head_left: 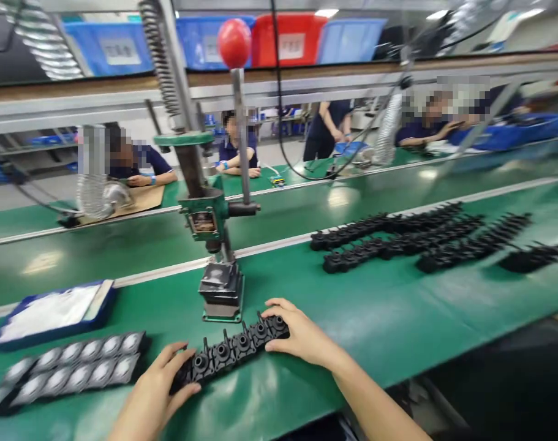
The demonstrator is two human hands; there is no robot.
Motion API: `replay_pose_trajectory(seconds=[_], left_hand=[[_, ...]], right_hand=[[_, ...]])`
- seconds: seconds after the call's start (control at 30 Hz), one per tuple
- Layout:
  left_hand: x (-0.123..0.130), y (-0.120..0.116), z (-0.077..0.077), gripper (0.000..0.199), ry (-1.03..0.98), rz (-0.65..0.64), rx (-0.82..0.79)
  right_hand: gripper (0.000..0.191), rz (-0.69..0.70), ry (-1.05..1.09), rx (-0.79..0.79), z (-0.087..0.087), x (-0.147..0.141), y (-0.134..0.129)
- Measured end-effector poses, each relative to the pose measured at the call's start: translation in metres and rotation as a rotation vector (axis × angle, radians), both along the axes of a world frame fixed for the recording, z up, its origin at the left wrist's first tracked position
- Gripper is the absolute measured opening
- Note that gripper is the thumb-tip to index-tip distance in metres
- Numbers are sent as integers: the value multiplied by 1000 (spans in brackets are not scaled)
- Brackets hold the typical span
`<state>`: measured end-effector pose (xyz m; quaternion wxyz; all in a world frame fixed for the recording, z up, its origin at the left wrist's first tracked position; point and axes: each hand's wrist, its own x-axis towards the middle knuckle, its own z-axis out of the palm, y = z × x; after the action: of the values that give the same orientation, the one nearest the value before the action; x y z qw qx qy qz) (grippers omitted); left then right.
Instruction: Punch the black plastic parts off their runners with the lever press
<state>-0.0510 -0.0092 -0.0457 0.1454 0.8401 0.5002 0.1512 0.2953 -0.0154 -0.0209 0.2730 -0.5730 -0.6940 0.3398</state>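
A row of several black plastic parts with round sockets and upright pins (233, 349) lies lengthwise between my hands, low over the green bench or resting on it; I cannot tell which. My left hand (157, 383) grips its left end, thumb in front and fingers behind. Around the right end my right hand (299, 331) is closed in the same way. Just behind the row stands a green hand press (205, 214) with a red ball (234, 43) on its lever. Under its ram sits a dark metal block (221, 285).
On the left are black strips with pale round domes (88, 352) and a blue tray (106, 300) holding white material. Several similar black rows (398, 236) lie at the right. Blue and red bins (288, 40) stand on the shelf above. People (327, 131) are across the bench.
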Motion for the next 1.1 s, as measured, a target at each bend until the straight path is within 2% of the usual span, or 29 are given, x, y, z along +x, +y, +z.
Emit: replay_pose_trajectory(seconds=[0.07, 0.13, 0.23, 0.37, 0.53, 0.63, 0.7, 0.77, 0.87, 1.0, 1.1], left_hand=[[24, 1, -9, 32, -17, -2, 28], [56, 1, -10, 31, -18, -17, 33], [114, 1, -1, 30, 10, -64, 8], [197, 11, 16, 32, 25, -173, -47], [298, 34, 27, 33, -2, -292, -80], [352, 45, 30, 36, -58, -337, -86], [380, 49, 31, 45, -91, -353, -79], [399, 52, 31, 61, -115, -365, -69], [408, 51, 27, 78, -208, -363, -33], [394, 37, 11, 70, -405, -319, 58], [383, 25, -3, 59, -414, -327, 66]], right_hand=[[56, -64, -5, 21, 1, 20, -7], [56, -135, -3, 50, 0, 43, -16], [49, -261, 5, 108, -5, 81, -29], [50, -479, -3, 180, -19, 140, -39], [44, -726, -32, 268, -36, 225, -33], [41, -829, -60, 333, -38, 272, -24], [40, -875, -77, 372, -37, 294, -20], [42, -914, -87, 408, -35, 308, -19], [53, -989, -86, 460, -35, 318, -22], [52, -1103, -82, 507, -40, 321, -32], [44, -1137, -90, 503, -43, 314, -45]])
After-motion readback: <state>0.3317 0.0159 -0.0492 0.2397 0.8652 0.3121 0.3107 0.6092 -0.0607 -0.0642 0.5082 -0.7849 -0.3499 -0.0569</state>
